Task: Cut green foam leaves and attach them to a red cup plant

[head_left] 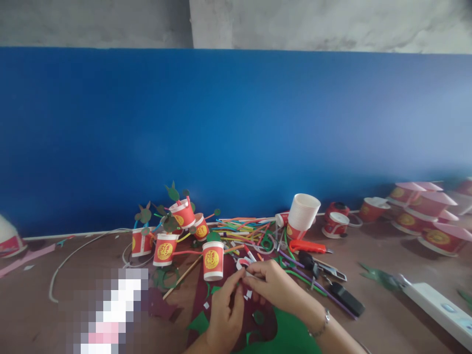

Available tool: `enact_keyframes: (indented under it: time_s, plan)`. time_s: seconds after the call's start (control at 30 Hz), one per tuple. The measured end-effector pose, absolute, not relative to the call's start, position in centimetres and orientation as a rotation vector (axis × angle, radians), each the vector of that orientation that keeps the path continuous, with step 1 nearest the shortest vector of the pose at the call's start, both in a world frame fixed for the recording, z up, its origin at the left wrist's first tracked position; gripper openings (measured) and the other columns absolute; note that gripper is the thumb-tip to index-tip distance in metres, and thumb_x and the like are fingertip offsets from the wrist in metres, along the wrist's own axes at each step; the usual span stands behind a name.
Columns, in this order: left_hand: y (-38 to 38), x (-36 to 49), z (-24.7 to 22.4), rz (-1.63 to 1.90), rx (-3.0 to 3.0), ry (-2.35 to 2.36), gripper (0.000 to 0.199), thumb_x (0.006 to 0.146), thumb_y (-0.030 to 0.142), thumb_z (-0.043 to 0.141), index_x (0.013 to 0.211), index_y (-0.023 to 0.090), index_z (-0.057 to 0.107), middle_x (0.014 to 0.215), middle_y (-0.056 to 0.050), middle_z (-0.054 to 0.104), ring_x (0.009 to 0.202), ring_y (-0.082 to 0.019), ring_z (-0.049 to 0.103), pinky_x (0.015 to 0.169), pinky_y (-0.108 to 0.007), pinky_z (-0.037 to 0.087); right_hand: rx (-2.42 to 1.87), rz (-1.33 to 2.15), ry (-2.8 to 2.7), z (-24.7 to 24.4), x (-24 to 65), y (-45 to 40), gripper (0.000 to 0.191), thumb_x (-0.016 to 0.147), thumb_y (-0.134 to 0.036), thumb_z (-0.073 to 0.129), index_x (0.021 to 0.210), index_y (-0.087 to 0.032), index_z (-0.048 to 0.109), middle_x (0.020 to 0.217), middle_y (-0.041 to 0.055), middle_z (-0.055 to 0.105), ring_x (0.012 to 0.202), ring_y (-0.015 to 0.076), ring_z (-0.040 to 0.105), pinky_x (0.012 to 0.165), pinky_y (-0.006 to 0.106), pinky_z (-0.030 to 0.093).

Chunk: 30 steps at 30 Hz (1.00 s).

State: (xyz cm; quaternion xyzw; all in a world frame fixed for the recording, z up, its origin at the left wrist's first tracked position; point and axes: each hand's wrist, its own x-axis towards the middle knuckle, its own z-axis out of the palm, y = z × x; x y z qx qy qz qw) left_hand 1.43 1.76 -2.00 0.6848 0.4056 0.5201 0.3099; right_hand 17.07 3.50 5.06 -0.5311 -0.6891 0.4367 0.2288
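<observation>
My left hand [227,309] and my right hand [271,285] meet low in the middle of the view, fingers pinched together. What they hold between the fingertips is too small and hidden to name. Just behind the fingertips is a roll of tape [243,263]. A red paper cup [213,260] with a yellow emblem stands beyond my left hand. Beneath both hands lie dark maroon sheet [197,307] and green sheet [295,332], with small white scraps [249,294] on top.
Decorated cups [164,250] stand at the back left, coloured pipe cleaners [243,228] behind the hands. Right of these are a cup stack [303,214], an orange-red cutter [309,246], keys [344,297], green-handled scissors [383,278] and a white power strip [438,309]. A blue panel [236,132] runs behind.
</observation>
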Motion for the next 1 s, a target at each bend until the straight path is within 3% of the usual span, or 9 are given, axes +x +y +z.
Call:
enact_keyframes:
  time_s: [0.27, 0.43, 0.6, 0.8, 1.0]
  plan:
    - [1.7, 1.7, -1.4, 1.410, 1.643, 1.099, 0.026, 0.088, 0.030, 0.044, 0.100, 0.016, 0.062, 0.089, -0.009, 0.068, 0.079, -0.017, 0.064, 0.069, -0.025, 0.051, -1.457, 1.194, -1.920, 5.3, 16.8, 3.3, 0.023, 0.083, -0.033, 0.047, 0.079, -0.016, 0.063, 0.056, -0.0002, 0.061, 0.048, 0.0114, 0.057, 0.044, 0.018, 0.042]
    - [2.0, 1.8, -1.4, 1.458, 1.565, 1.221, 0.030, 0.086, 0.033, 0.050, 0.107, 0.016, 0.060, 0.069, -0.003, 0.065, 0.061, -0.014, 0.059, 0.059, -0.022, 0.048, -1.450, 1.028, -2.018, 5.7, 16.7, 3.2, 0.023, 0.082, -0.028, 0.047, 0.069, -0.016, 0.061, 0.058, 0.0004, 0.062, 0.051, 0.0106, 0.055, 0.046, 0.018, 0.036]
    - [2.6, 1.6, -2.1, 1.414, 1.594, 1.181, 0.023, 0.082, 0.033, 0.055, 0.093, 0.018, 0.068, 0.080, -0.006, 0.070, 0.071, -0.017, 0.063, 0.065, -0.023, 0.050, -1.453, 0.815, -2.155, 6.1, 16.7, 3.1, 0.021, 0.079, -0.023, 0.049, 0.063, -0.016, 0.060, 0.056, -0.0002, 0.060, 0.053, 0.0108, 0.051, 0.051, 0.020, 0.034]
    - [2.3, 1.8, -2.1, 1.418, 1.622, 1.222, 0.021, 0.081, 0.034, 0.055, 0.082, 0.016, 0.067, 0.058, 0.000, 0.061, 0.050, -0.011, 0.053, 0.048, -0.018, 0.041, -1.439, 0.781, -2.192, 6.0, 16.9, 3.1, 0.019, 0.078, -0.021, 0.050, 0.064, -0.018, 0.062, 0.056, -0.0005, 0.060, 0.055, 0.0118, 0.051, 0.054, 0.022, 0.034]
    - [2.0, 1.9, -1.3, 1.340, 1.623, 1.225, 0.024, 0.084, 0.036, 0.050, 0.078, 0.016, 0.061, 0.056, 0.002, 0.054, 0.050, -0.011, 0.048, 0.049, -0.018, 0.037, -1.382, 0.890, -2.228, 6.5, 17.2, 2.8, 0.025, 0.084, -0.023, 0.042, 0.077, -0.018, 0.065, 0.060, -0.0004, 0.058, 0.055, 0.0108, 0.048, 0.055, 0.021, 0.035]
